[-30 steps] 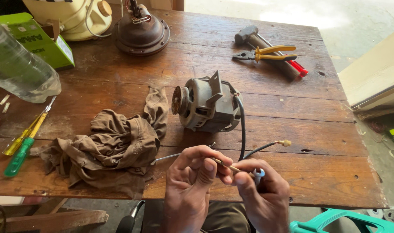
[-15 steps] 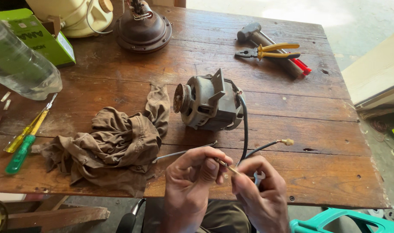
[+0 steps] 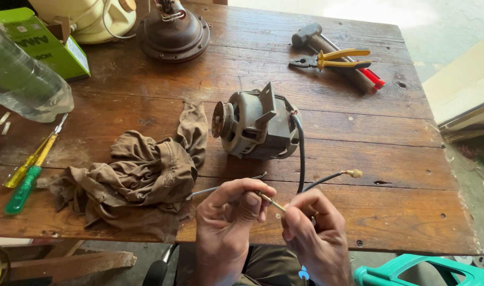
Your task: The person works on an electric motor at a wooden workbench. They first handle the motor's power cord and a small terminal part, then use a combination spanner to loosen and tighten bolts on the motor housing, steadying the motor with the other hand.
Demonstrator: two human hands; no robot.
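Both hands are working close together at the table's near edge: the left hand [image 3: 228, 222] is curling in, thumb and forefinger pinching a thin bare wire end [image 3: 271, 201], while the right hand [image 3: 313, 233] is gripping the same wire from the other side, fingers folded tight. Just beyond them, a black cable [image 3: 301, 153] is running up to the grey electric motor [image 3: 255, 124], lying beside a crumpled brown rag [image 3: 138, 175] on the wooden table [image 3: 401, 212].

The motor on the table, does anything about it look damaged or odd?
Yes. The grey motor lies on its side, its shaft end rusty. One black wire ends loose on the wooden table, connected to nothing.
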